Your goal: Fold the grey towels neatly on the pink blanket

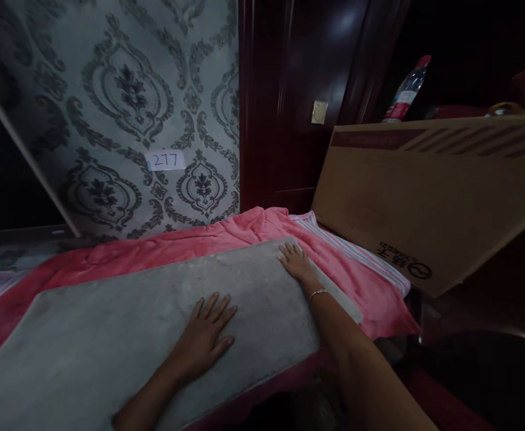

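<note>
1. Two hands lie flat, fingers spread, holding nothing: left hand (206,335) mid-mat, right hand (294,261) at the far right corner.
2. Grey mat (131,323) covers the pink blanket (226,236).
3. Cardboard box (433,197) crowds the right edge.

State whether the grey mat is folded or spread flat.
Spread flat: the grey mat lies open on the pink blanket, both hands pressed on it.
</note>
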Demonstrator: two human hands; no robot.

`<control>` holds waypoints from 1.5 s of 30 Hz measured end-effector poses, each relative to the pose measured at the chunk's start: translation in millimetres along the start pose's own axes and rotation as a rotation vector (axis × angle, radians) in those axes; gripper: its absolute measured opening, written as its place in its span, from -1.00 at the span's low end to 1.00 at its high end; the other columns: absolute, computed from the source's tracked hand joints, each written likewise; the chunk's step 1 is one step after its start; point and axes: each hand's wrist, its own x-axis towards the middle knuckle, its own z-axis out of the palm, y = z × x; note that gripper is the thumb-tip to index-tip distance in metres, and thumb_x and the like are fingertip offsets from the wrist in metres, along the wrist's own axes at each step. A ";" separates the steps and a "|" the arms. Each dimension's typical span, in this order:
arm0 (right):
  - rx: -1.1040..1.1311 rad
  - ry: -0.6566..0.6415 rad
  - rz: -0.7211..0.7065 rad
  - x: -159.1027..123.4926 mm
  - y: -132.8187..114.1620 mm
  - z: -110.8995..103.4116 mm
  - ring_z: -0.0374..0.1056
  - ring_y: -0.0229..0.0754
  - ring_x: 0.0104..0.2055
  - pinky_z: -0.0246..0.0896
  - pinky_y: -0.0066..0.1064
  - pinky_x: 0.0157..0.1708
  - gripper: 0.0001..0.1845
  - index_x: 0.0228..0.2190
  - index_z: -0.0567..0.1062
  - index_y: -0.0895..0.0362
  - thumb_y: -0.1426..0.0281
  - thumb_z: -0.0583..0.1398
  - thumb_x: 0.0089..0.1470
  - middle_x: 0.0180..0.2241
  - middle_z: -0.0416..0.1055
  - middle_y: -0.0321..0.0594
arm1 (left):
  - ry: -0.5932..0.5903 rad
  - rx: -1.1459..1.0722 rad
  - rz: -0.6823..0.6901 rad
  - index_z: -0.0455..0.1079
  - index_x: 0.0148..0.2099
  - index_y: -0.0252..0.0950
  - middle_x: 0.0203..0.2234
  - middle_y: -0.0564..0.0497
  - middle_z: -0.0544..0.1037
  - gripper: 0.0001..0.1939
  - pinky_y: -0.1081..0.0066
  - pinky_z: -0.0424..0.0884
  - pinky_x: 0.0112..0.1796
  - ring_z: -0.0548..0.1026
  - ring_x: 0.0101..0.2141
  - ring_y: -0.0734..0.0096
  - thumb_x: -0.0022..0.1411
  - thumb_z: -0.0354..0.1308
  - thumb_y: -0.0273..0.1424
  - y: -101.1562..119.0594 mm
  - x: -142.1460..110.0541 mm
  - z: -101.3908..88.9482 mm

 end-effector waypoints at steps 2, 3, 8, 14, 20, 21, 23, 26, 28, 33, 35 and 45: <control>-0.002 0.008 0.024 6.8 6.1 2.1 -0.25 0.05 0.46 -0.20 0.09 0.34 -0.36 0.40 0.04 -0.04 0.08 -0.18 0.39 0.45 -0.13 -0.19 | 0.007 -0.013 0.000 0.01 0.45 0.07 0.43 0.03 0.06 -0.37 -0.25 -0.02 0.32 -0.02 0.41 -0.06 0.41 -0.06 0.00 1.6 -0.3 -2.2; -0.004 0.013 0.033 8.9 8.1 3.2 -0.24 0.06 0.46 -0.20 0.10 0.34 -0.36 0.40 0.06 -0.03 0.08 -0.19 0.39 0.44 -0.12 -0.18 | 0.009 -0.020 -0.004 0.02 0.45 0.07 0.43 0.02 0.07 -0.37 -0.25 -0.02 0.32 -0.02 0.41 -0.05 0.40 -0.05 0.00 2.7 -0.4 -3.3; -0.015 0.051 0.059 8.9 5.5 5.9 -0.25 0.08 0.46 -0.21 0.15 0.33 -0.37 0.39 0.07 0.02 0.13 -0.20 0.41 0.44 -0.11 -0.15 | -0.018 -0.062 -0.040 0.09 0.43 0.00 0.43 0.00 0.08 -0.36 -0.24 -0.06 0.33 -0.02 0.41 -0.03 0.39 -0.04 0.01 8.5 -1.1 -8.4; -0.008 0.064 -0.112 5.1 -52.9 -1.6 -0.28 0.11 0.47 -0.25 0.20 0.33 -0.38 0.39 0.07 -0.03 0.10 -0.13 0.40 0.45 -0.16 -0.13 | 0.005 -0.096 -0.033 0.10 0.43 -0.01 0.42 -0.02 0.11 -0.37 -0.23 -0.11 0.34 -0.04 0.42 -0.02 0.39 -0.03 -0.01 10.1 -2.0 -9.2; 0.045 -0.093 -0.394 1.8 -99.0 11.3 -0.24 0.00 0.47 -0.28 0.10 0.37 -0.39 0.39 0.06 -0.08 0.08 -0.13 0.40 0.45 -0.15 -0.22 | -0.004 -0.115 -0.045 0.11 0.42 -0.02 0.42 -0.03 0.11 -0.36 -0.22 -0.13 0.35 -0.04 0.42 -0.01 0.39 -0.03 0.01 12.8 -7.2 -5.6; 0.044 -0.092 -0.390 1.4 -98.9 12.6 -0.23 -0.01 0.46 -0.28 0.09 0.37 -0.39 0.39 0.06 -0.07 0.08 -0.13 0.40 0.45 -0.15 -0.22 | -0.009 -0.122 -0.046 0.12 0.42 -0.03 0.42 -0.03 0.11 -0.36 -0.21 -0.12 0.35 -0.03 0.41 0.00 0.38 -0.04 0.02 11.2 -7.1 -5.7; 0.043 -0.095 -0.384 0.7 -97.3 12.7 -0.21 -0.01 0.46 -0.27 0.08 0.37 -0.39 0.39 0.07 -0.05 0.09 -0.13 0.41 0.45 -0.14 -0.20 | -0.025 -0.134 -0.055 0.13 0.42 -0.06 0.41 -0.06 0.11 -0.35 -0.17 -0.06 0.35 0.02 0.41 0.03 0.38 -0.05 0.03 3.3 -3.1 -9.3; 0.038 -0.086 -0.358 -1.4 -103.8 9.2 -0.21 0.05 0.46 -0.25 0.16 0.35 -0.38 0.39 0.07 -0.04 0.08 -0.13 0.40 0.44 -0.13 -0.15 | -0.032 -0.101 -0.145 0.14 0.42 -0.14 0.41 -0.13 0.13 -0.39 -0.09 -0.01 0.34 0.09 0.38 0.09 0.41 -0.07 -0.07 -20.7 14.3 -23.8; 0.047 -0.062 -0.389 -3.9 -116.9 7.2 -0.25 0.07 0.47 -0.27 0.20 0.34 -0.37 0.39 0.05 -0.05 0.06 -0.12 0.40 0.45 -0.15 -0.14 | -0.012 -0.033 -0.276 0.11 0.43 -0.20 0.41 -0.18 0.13 -0.39 -0.09 -0.05 0.35 0.08 0.39 0.07 0.42 -0.07 -0.15 -40.4 29.5 -35.0; 0.087 -0.126 -0.539 -4.2 -145.5 8.7 -0.22 0.05 0.46 -0.27 0.16 0.35 -0.35 0.39 0.06 -0.04 0.01 -0.12 0.39 0.45 -0.15 -0.14 | -0.036 0.095 -0.515 0.07 0.45 -0.31 0.42 -0.32 0.02 -0.31 -0.18 -0.09 0.31 -0.02 0.41 -0.08 0.42 -0.12 -0.07 -71.1 50.3 -38.1; 0.070 -0.140 -0.538 2.1 -140.8 10.1 -0.20 0.02 0.46 -0.25 0.10 0.36 -0.34 0.39 0.05 -0.04 0.01 -0.12 0.39 0.45 -0.15 -0.17 | -0.052 0.107 -0.506 0.06 0.45 -0.27 0.42 -0.30 0.03 -0.31 -0.17 -0.07 0.31 -0.01 0.41 -0.07 0.42 -0.16 -0.03 -76.4 49.4 -32.4; -0.105 -0.078 -0.157 39.6 -4.4 10.1 -0.21 0.06 0.46 -0.21 0.15 0.35 -0.36 0.39 0.05 -0.05 0.07 -0.15 0.38 0.45 -0.16 -0.20 | -0.117 0.207 -0.767 0.03 0.47 -0.25 0.42 -0.15 0.09 -0.32 -0.07 -0.12 0.33 -0.01 0.41 0.06 0.43 -0.27 -0.08 -182.1 -45.6 -74.3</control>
